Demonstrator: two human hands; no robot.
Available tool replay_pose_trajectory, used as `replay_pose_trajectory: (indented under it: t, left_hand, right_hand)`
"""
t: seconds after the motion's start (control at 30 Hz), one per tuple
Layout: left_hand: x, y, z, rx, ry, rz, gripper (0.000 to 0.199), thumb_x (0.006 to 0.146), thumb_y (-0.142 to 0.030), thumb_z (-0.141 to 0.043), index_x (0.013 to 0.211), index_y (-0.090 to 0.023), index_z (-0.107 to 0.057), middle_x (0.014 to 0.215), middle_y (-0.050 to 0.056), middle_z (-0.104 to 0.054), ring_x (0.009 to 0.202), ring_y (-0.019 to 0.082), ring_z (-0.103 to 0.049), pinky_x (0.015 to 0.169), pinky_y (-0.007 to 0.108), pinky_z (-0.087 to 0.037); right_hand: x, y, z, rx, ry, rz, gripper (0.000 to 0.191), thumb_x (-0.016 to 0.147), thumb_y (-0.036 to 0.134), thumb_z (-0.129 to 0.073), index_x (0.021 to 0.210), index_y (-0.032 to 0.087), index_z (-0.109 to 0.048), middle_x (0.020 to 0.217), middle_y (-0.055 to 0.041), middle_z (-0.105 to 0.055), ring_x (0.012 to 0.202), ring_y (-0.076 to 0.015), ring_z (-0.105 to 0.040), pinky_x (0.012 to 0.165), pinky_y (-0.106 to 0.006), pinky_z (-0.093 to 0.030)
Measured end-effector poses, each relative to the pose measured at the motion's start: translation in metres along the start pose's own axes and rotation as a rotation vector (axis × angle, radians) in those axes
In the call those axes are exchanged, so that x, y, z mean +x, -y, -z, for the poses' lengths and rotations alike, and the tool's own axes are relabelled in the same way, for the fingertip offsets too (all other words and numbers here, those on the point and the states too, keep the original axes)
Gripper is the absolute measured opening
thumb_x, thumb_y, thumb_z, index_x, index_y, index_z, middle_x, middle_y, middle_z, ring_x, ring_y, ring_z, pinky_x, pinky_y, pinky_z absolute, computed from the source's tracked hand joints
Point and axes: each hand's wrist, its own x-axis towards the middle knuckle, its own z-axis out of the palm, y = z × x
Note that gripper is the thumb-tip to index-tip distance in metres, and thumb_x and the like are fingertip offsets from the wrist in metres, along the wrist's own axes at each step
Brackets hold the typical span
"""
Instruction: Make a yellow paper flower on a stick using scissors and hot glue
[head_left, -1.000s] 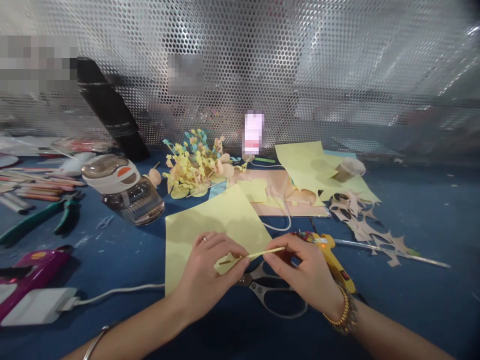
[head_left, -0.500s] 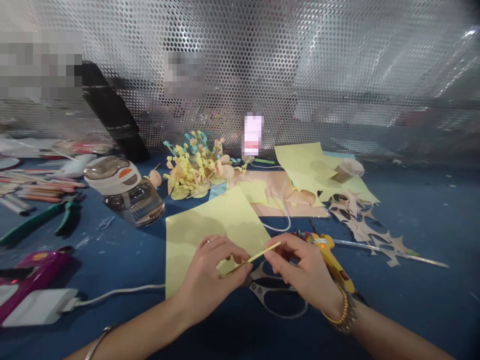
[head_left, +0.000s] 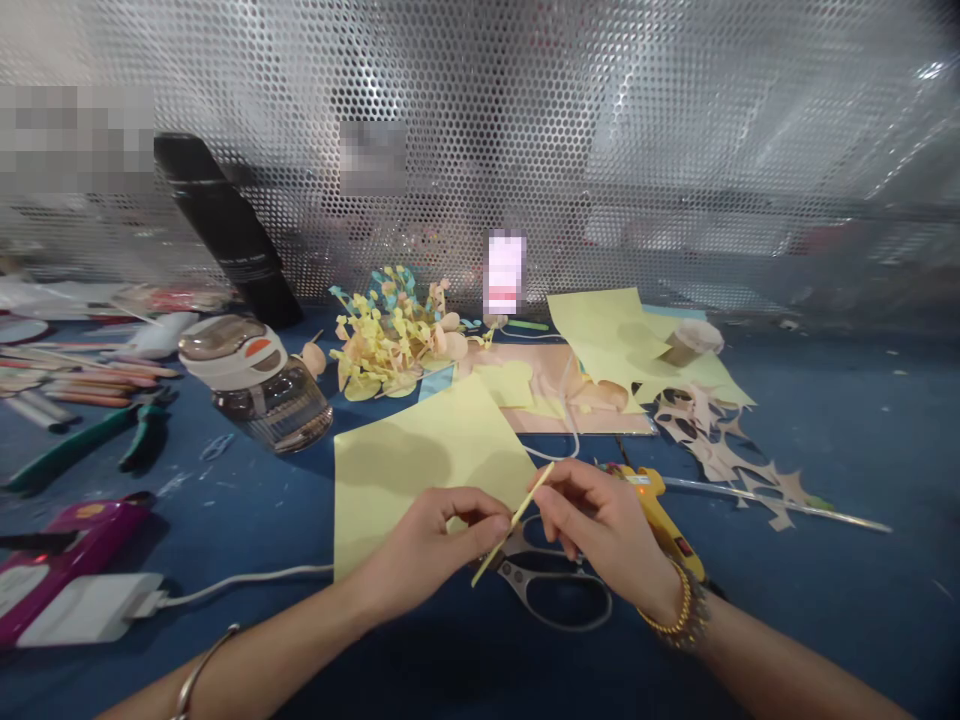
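Note:
A thin pale yellow stick [head_left: 491, 564], possibly a paper strip or a rolled paper stem, slants up to the right between my hands. My left hand [head_left: 450, 535] pinches it near its middle with thumb and fingertips. At its upper end, my right hand [head_left: 600, 515] has thumb and forefinger closed on it. Below the hands lie scissors [head_left: 517, 575] with dark loop handles, their blades partly hidden by my left hand. A yellow paper sheet [head_left: 420, 450] rests beyond and under my left hand. The yellow glue gun [head_left: 675, 530] is partly covered by my right hand.
Yellow, blue and peach paper flowers [head_left: 390, 340] stand at the back beside a lidded bottle [head_left: 277, 400]. Green-handled pliers [head_left: 82, 445], a magenta power strip [head_left: 90, 540] and a white charger [head_left: 90, 610] lie left. Cut paper scraps [head_left: 712, 440] and a clear glue stick [head_left: 780, 505] lie right.
The yellow stick has tilted steeper, and its lower end now shows below my left fingers. My left fingers have curled in closer; my right hand still pinches the upper end.

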Motion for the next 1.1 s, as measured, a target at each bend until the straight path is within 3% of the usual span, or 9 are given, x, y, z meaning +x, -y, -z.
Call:
replay_pose_trajectory:
  t: [0.17, 0.43, 0.73, 0.93, 1.1]
  left_hand:
    - [0.01, -0.004, 0.0, -0.371, -0.1, 0.079, 0.023, 0.08, -0.038, -0.064, 0.068, -0.018, -0.064, 0.062, -0.002, -0.054, 0.058, 0.01, -0.046, 0.057, 0.022, -0.039]
    - [0.026, -0.017, -0.001, -0.807, -0.191, 0.175, 0.022, 0.074, -0.035, -0.074, 0.074, -0.015, -0.064, 0.073, -0.002, -0.059, 0.056, 0.004, -0.051, 0.058, 0.015, -0.042]
    - [0.031, -0.013, -0.003, -0.875, -0.307, 0.229, 0.02, 0.075, -0.032, -0.073, 0.081, -0.015, -0.064, 0.077, -0.001, -0.066, 0.055, 0.005, -0.059, 0.054, 0.015, -0.045]
    - [0.032, -0.013, -0.001, -0.872, -0.321, 0.227, 0.02, 0.075, -0.033, -0.072, 0.078, -0.015, -0.063, 0.073, -0.001, -0.066, 0.054, 0.006, -0.061, 0.053, 0.015, -0.045]
    - [0.031, -0.016, 0.005, -0.864, -0.362, 0.216, 0.018, 0.078, -0.032, -0.07, 0.077, -0.016, -0.063, 0.075, -0.001, -0.067, 0.053, 0.006, -0.062, 0.053, 0.015, -0.047]
  right_hand:
    - [0.001, 0.003, 0.002, 0.024, -0.018, 0.046, 0.024, 0.089, 0.037, -0.053, 0.106, 0.02, -0.057, 0.06, 0.0052, -0.055, 0.039, -0.0054, -0.044, 0.037, -0.015, -0.037]
    - [0.003, 0.017, -0.002, -0.238, 0.027, 0.145, 0.012, 0.087, 0.031, -0.056, 0.095, 0.023, -0.061, 0.076, 0.0007, -0.06, 0.056, -0.0102, -0.051, 0.049, -0.02, -0.045]
    - [0.006, 0.02, -0.012, -0.284, -0.016, 0.206, 0.011, 0.088, 0.029, -0.055, 0.089, 0.023, -0.063, 0.074, 0.0012, -0.058, 0.06, -0.0116, -0.052, 0.054, -0.022, -0.046]
    - [0.011, 0.02, -0.018, -0.162, 0.021, 0.148, 0.013, 0.09, 0.03, -0.053, 0.092, 0.022, -0.063, 0.077, 0.001, -0.061, 0.058, -0.0094, -0.058, 0.053, -0.02, -0.048]
    - [0.008, 0.017, -0.023, -0.052, -0.06, 0.111, 0.015, 0.091, 0.034, -0.053, 0.098, 0.023, -0.061, 0.075, 0.0014, -0.061, 0.055, -0.0085, -0.059, 0.05, -0.018, -0.047]
